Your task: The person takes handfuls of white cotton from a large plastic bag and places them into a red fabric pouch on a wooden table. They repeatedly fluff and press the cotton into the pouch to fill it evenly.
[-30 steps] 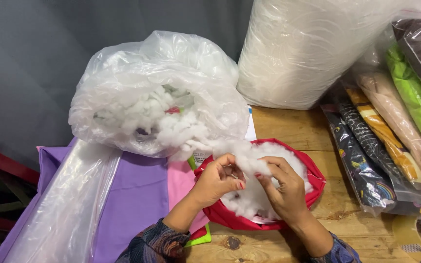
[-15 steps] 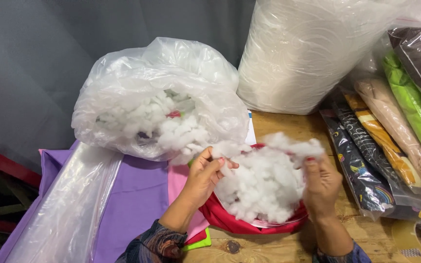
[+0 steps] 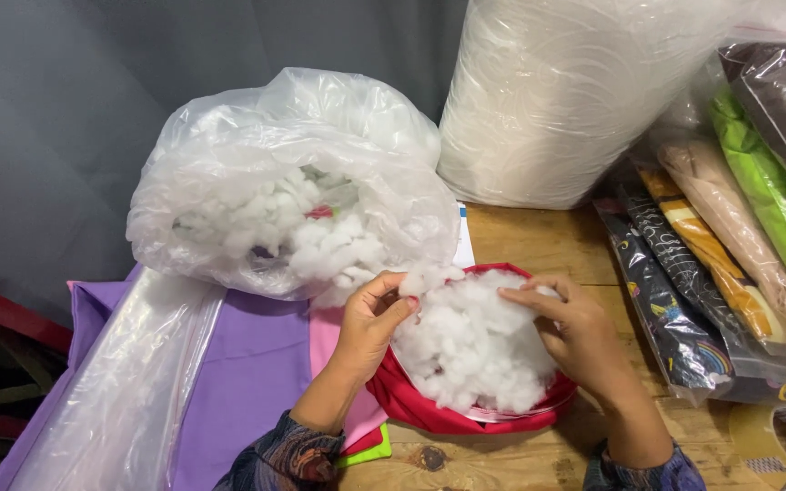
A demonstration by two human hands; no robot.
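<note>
On the wooden table [image 3: 539,241]: white stuffing [image 3: 470,341] in a red fabric shell [image 3: 429,414].
My left hand [image 3: 370,318] pinched a tuft at the pile's edge; my right hand [image 3: 575,332] pressed curled fingers onto it; an open plastic bag [image 3: 275,173] of filling sat just behind.

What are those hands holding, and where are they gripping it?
A wad of white stuffing sitting in a red fabric cover. The left hand pinches its upper left edge; the right hand presses its right side.

White fluffy stuffing [image 3: 470,350] is sitting heaped in an open red fabric cover [image 3: 429,414], which is lying on the wooden table [image 3: 539,241].
</note>
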